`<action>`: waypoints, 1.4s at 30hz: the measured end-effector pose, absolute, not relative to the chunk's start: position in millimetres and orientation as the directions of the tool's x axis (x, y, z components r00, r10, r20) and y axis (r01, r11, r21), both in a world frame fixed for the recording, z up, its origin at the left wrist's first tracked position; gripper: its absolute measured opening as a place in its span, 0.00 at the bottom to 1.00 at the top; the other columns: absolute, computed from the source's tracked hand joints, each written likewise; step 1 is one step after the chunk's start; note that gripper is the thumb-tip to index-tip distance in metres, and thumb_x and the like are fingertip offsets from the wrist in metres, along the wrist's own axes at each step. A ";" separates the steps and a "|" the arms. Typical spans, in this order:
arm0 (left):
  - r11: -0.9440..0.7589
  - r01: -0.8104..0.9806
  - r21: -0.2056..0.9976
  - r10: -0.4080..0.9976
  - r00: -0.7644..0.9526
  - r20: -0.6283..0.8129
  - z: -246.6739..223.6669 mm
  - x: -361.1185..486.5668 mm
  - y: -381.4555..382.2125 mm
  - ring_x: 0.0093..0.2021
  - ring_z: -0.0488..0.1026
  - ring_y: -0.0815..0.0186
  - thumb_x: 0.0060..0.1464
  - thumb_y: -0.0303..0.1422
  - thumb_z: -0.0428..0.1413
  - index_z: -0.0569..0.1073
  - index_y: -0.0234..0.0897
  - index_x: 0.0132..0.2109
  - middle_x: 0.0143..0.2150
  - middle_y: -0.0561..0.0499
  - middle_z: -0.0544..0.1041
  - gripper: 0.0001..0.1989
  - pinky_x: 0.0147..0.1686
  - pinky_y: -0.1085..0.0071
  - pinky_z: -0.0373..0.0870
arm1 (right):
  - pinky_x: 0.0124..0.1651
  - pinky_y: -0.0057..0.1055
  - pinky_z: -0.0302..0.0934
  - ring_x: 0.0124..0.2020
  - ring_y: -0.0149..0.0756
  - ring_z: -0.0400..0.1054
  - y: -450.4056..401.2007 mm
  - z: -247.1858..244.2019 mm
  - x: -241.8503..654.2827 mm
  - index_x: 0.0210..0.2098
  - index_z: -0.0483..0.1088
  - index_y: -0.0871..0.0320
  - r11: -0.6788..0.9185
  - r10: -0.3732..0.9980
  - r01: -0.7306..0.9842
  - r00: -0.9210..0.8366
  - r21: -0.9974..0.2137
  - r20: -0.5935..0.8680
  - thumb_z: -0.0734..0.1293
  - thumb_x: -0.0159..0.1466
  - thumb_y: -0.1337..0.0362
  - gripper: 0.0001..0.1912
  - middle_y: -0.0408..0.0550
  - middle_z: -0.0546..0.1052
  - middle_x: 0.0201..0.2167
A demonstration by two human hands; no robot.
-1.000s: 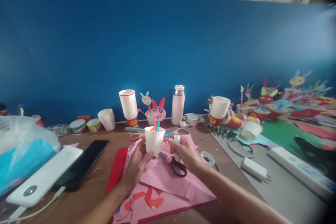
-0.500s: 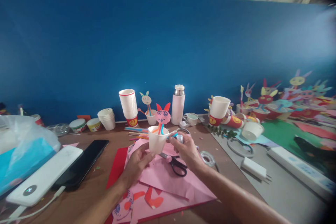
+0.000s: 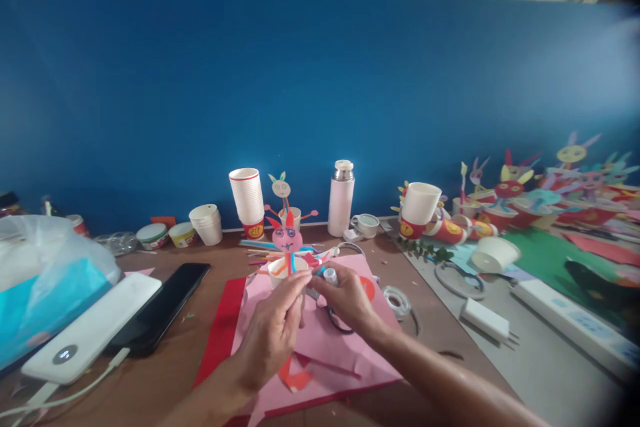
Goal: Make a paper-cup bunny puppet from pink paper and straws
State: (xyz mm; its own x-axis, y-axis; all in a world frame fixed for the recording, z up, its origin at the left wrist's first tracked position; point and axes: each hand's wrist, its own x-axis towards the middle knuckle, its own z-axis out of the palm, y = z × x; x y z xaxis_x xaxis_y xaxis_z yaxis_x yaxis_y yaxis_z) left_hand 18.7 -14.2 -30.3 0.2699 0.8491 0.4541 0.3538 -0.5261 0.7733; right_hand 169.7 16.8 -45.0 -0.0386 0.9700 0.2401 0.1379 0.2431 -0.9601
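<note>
Over the pink paper sheets (image 3: 345,373), I see the white paper cup (image 3: 275,275) with its pink, red-eared paper animal head (image 3: 287,241) just beyond the left hand (image 3: 273,327), partly hidden by it. That hand's fingers lie bunched together; I cannot tell whether they grip anything. The right hand (image 3: 345,293) is pinched around a small white cylinder (image 3: 330,275). Leftward, brown tabletop (image 3: 183,350) gives me room between the edge of the red paper (image 3: 217,330) and the black phone (image 3: 170,300).

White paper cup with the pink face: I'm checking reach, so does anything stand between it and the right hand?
Yes: the left hand's fingers lie between the white paper cup and the right hand, across the cup's near right side. Whether they touch the cup is unclear.
</note>
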 end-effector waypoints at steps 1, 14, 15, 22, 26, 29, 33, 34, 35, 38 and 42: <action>-0.508 0.345 0.789 0.859 0.273 0.434 -31.5 20.0 -14.9 0.34 0.71 0.64 0.54 0.31 0.46 0.67 0.42 0.53 0.48 0.46 0.72 0.19 0.37 0.69 0.68 | 0.25 0.23 0.54 0.22 0.28 0.60 14.7 -46.4 167.2 0.29 0.71 0.57 0.242 0.970 0.130 -0.066 -0.962 0.235 0.64 0.54 0.61 0.07 0.40 0.71 0.22; -0.606 0.603 0.519 0.791 0.383 0.478 -43.7 17.1 -11.0 0.41 0.73 0.66 0.54 0.23 0.41 0.62 0.39 0.56 0.42 0.47 0.76 0.23 0.43 0.69 0.69 | 0.23 0.20 0.47 0.21 0.25 0.54 10.6 -61.7 158.8 0.23 0.64 0.61 0.249 0.965 0.203 -0.137 -0.947 0.225 0.64 0.53 0.67 0.05 0.37 0.63 0.18; -0.619 0.614 0.490 0.778 0.394 0.489 -44.5 17.0 -10.9 0.44 0.72 0.65 0.53 0.23 0.41 0.61 0.39 0.57 0.45 0.47 0.75 0.24 0.45 0.68 0.69 | 0.23 0.20 0.47 0.21 0.24 0.54 10.7 -61.6 159.2 0.23 0.64 0.61 0.248 0.965 0.202 -0.138 -0.948 0.223 0.64 0.53 0.66 0.05 0.37 0.62 0.18; -0.632 0.708 0.315 0.748 0.451 0.487 -47.7 12.3 -6.7 0.56 0.62 0.64 0.54 0.22 0.41 0.58 0.36 0.58 0.58 0.45 0.64 0.23 0.52 0.67 0.63 | 0.23 0.20 0.48 0.21 0.24 0.53 13.1 -63.3 160.2 0.23 0.64 0.61 0.259 0.962 0.184 -0.141 -0.948 0.235 0.64 0.53 0.64 0.06 0.37 0.62 0.19; -0.597 0.746 0.294 0.780 0.453 0.431 -39.9 11.9 -8.1 0.53 0.66 0.66 0.56 0.24 0.41 0.60 0.37 0.56 0.56 0.47 0.67 0.20 0.50 0.69 0.65 | 0.22 0.20 0.47 0.19 0.24 0.53 13.4 -64.1 159.5 0.22 0.63 0.61 0.231 0.963 0.131 -0.172 -0.964 0.208 0.65 0.53 0.64 0.08 0.36 0.61 0.16; -0.569 0.783 0.254 0.796 0.446 0.408 -30.1 13.2 -13.8 0.49 0.69 0.65 0.56 0.25 0.41 0.62 0.38 0.54 0.55 0.48 0.67 0.19 0.45 0.71 0.68 | 0.21 0.20 0.46 0.18 0.23 0.53 12.7 -63.5 158.9 0.21 0.62 0.60 0.212 0.965 0.107 -0.180 -0.971 0.191 0.65 0.54 0.63 0.10 0.36 0.61 0.15; -0.513 0.844 0.155 0.817 0.426 0.388 -18.1 14.6 -23.2 0.40 0.72 0.66 0.56 0.26 0.43 0.68 0.41 0.46 0.47 0.51 0.72 0.14 0.38 0.70 0.69 | 0.19 0.20 0.45 0.18 0.22 0.51 11.6 -61.6 158.9 0.22 0.62 0.60 0.183 0.970 0.114 -0.180 -0.977 0.161 0.65 0.54 0.61 0.11 0.35 0.60 0.15; -0.511 0.850 0.127 0.810 0.427 0.403 -16.1 14.8 -24.6 0.40 0.71 0.65 0.56 0.26 0.44 0.69 0.41 0.45 0.46 0.51 0.73 0.13 0.39 0.68 0.68 | 0.19 0.19 0.44 0.18 0.22 0.51 11.4 -61.0 159.0 0.22 0.62 0.61 0.181 0.970 0.112 -0.182 -0.977 0.159 0.65 0.54 0.61 0.11 0.35 0.60 0.15; -0.513 0.853 0.102 0.799 0.430 0.419 -14.5 14.9 -25.3 0.42 0.70 0.63 0.55 0.26 0.45 0.69 0.41 0.44 0.44 0.50 0.73 0.13 0.40 0.67 0.67 | 0.19 0.19 0.45 0.18 0.22 0.51 11.3 -60.6 159.0 0.22 0.63 0.61 0.185 0.969 0.110 -0.183 -0.977 0.164 0.65 0.55 0.60 0.11 0.35 0.60 0.15; -0.520 0.853 0.049 0.777 0.449 0.441 -11.8 15.5 -24.1 0.43 0.67 0.61 0.55 0.26 0.46 0.70 0.40 0.42 0.44 0.51 0.73 0.11 0.41 0.63 0.65 | 0.20 0.19 0.46 0.18 0.22 0.52 11.3 -60.7 158.8 0.22 0.63 0.61 0.205 0.967 0.104 -0.176 -0.973 0.185 0.65 0.55 0.61 0.11 0.36 0.60 0.15; -0.491 0.871 0.014 0.785 0.436 0.441 -13.9 15.8 -20.8 0.42 0.67 0.59 0.54 0.26 0.47 0.70 0.41 0.43 0.43 0.51 0.73 0.11 0.40 0.60 0.63 | 0.19 0.19 0.46 0.17 0.22 0.53 11.8 -62.9 158.7 0.22 0.62 0.61 0.178 0.970 0.092 -0.184 -0.980 0.159 0.65 0.54 0.61 0.11 0.36 0.61 0.14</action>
